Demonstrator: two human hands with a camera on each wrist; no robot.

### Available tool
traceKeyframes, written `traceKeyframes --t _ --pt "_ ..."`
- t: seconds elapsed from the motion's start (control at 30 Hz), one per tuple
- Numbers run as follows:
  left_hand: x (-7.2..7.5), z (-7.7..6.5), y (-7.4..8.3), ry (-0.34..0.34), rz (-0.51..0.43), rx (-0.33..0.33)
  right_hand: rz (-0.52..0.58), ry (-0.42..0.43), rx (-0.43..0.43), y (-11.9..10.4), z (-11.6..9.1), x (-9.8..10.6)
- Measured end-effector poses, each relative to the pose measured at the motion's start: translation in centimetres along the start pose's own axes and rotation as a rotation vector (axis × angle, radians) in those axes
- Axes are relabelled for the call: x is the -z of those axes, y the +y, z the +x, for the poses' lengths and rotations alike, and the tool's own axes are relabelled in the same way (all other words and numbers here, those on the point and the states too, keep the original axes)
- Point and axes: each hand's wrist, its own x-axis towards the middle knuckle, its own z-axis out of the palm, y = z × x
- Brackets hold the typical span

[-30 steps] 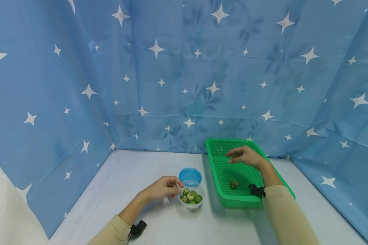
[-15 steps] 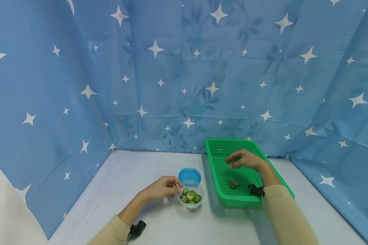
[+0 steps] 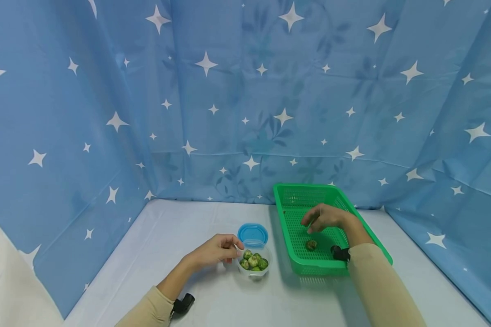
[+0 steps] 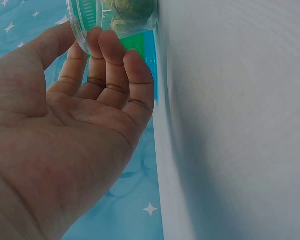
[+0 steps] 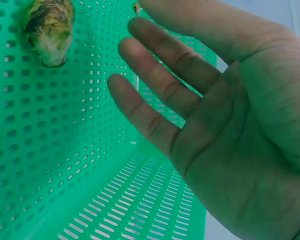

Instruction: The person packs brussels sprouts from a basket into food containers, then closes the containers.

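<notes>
At the middle of the table, my left hand point(image 3: 216, 251) pinches the left rim of a small clear plastic food container point(image 3: 252, 274). Several green Brussels sprouts point(image 3: 254, 260) fill it. The left wrist view shows the thumb and fingers at the rim point(image 4: 80, 30). My right hand point(image 3: 326, 218) hovers inside the green plastic basket point(image 3: 319, 268), palm down, fingers loosely bent and holding nothing. Below it, towards the basket's near end, lies one browned Brussels sprout point(image 3: 311, 245). In the right wrist view that sprout point(image 5: 51, 35) is apart from the fingertips point(image 5: 119, 82).
Just behind the container lies a round blue lid point(image 3: 252, 233). A tiny brown scrap point(image 3: 284, 212) sits at the basket's left side. The white-covered table point(image 3: 180, 218) ends at a blue star-patterned curtain point(image 3: 229, 136) at the back and sides.
My right hand has lowered into the basket, its fingers tipping down towards the browned sprout. The left hand and the container have stayed in place.
</notes>
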Motion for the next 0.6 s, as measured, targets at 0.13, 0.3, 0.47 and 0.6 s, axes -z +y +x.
traceKeyframes --t 0.13,0.3,0.47,0.6 --pt "-0.02 0.01 -0.1 0.0 0.007 -0.002 -0.033 -0.023 -0.032 -0.05 -0.08 -0.08" --pt "-0.06 -0.01 -0.09 0.004 0.005 -0.004 -0.055 -0.063 -0.067 -0.05 -0.08 -0.2" --pt "-0.08 0.01 -0.02 0.008 0.001 -0.002 -0.082 -0.075 -0.105 -0.06 -0.22 -0.38" --pt "-0.11 -0.04 0.16 0.009 -0.003 -0.002 -0.092 -0.066 -0.147 -0.1 -0.27 -0.67"
